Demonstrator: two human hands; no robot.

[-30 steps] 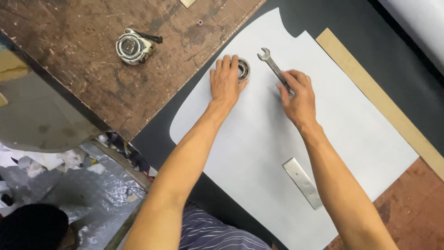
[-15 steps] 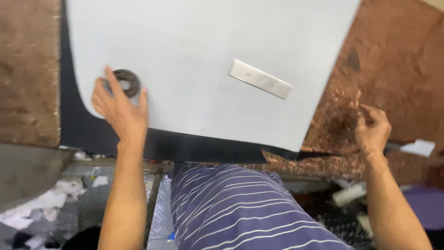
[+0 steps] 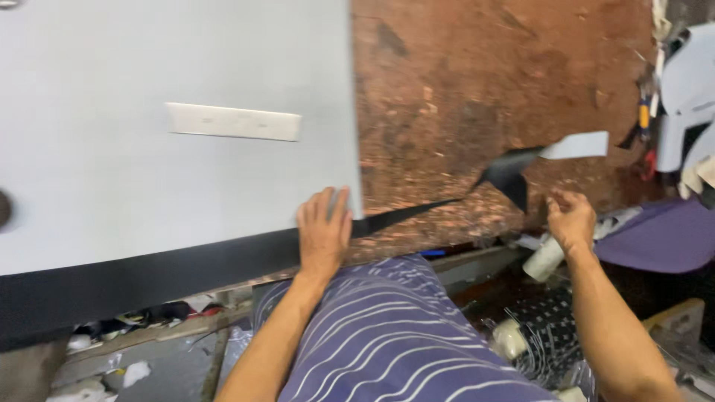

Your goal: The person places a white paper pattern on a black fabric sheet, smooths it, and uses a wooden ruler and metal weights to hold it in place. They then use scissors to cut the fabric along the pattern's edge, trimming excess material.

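Note:
My left hand [image 3: 324, 232] lies flat, fingers together, on the lower right corner of a large white pattern sheet [image 3: 134, 52]. The sheet rests on black material [image 3: 149, 277], which shows as a dark band along its near edge. A thin black strip [image 3: 417, 211] runs from under that hand to the right, widens to a black flap [image 3: 510, 177] and ends in a pale tab [image 3: 577, 144]. My right hand [image 3: 572, 217] hovers just below that flap with bent fingers and nothing visible in them. A white flat bar [image 3: 233, 122] lies on the sheet.
The worn brown tabletop [image 3: 484, 82] is bare right of the sheet. A dark round object [image 3: 3, 209] shows at the left edge. Pale cut pieces [image 3: 685, 89], a purple cloth [image 3: 663, 238] and a white roll [image 3: 542, 258] crowd the right side. My striped lap [image 3: 387, 335] is below.
The view has swung right. My left hand left the round object and moved to the sheet's lower right corner. My right hand stays at the right, now near the black flap.

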